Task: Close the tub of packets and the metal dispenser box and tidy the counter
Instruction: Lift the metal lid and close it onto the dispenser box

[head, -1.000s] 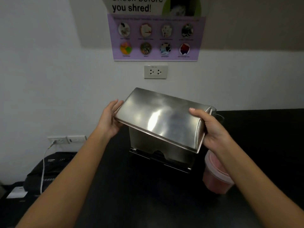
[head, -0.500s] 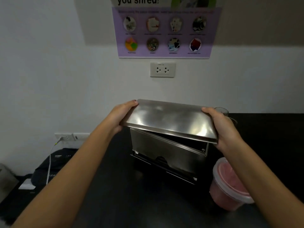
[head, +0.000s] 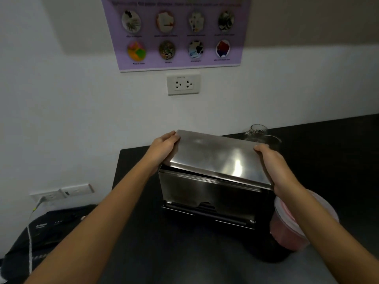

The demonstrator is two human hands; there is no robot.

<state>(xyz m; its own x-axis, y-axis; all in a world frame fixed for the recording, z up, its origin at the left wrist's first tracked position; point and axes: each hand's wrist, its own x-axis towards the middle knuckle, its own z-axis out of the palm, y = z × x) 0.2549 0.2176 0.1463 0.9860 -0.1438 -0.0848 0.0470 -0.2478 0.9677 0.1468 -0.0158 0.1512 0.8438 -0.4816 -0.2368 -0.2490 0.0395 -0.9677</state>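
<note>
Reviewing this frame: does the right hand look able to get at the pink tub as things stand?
Probably yes, once it lets go. The right hand is gripping the metal lid of the dispenser box, and the pink tub stands directly below its wrist on the counter, lid on, nothing between them.
</note>
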